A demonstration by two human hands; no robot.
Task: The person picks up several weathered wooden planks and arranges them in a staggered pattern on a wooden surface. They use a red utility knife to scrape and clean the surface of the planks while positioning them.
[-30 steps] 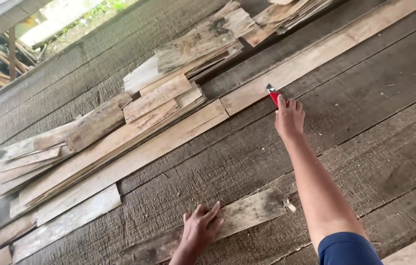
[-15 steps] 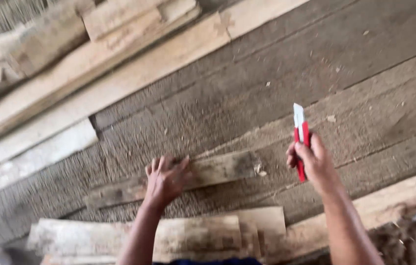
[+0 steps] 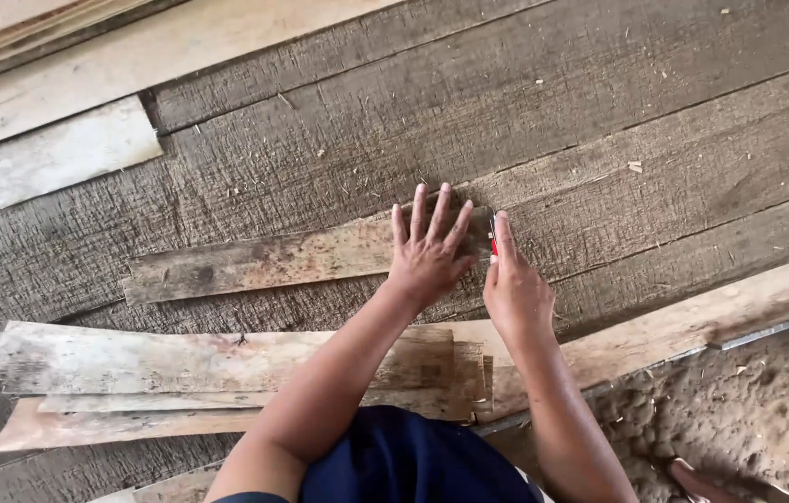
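1. Right hand [image 3: 515, 293] closed around small red cutter [image 3: 493, 244], index finger laid along it, tip at right end of weathered grey-brown wood strip [image 3: 255, 263].
2. Left hand [image 3: 429, 250] flat, fingers spread, pressing that strip onto rough grey plank floor [image 3: 599, 112].
3. Near lower left floor edge: stack of about three pale worn boards [image 3: 180, 368].

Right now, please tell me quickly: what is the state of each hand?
Left hand: open, fingers spread, pressed flat on the thin wooden strip.
Right hand: closed around a red and white tool, at the strip's end.
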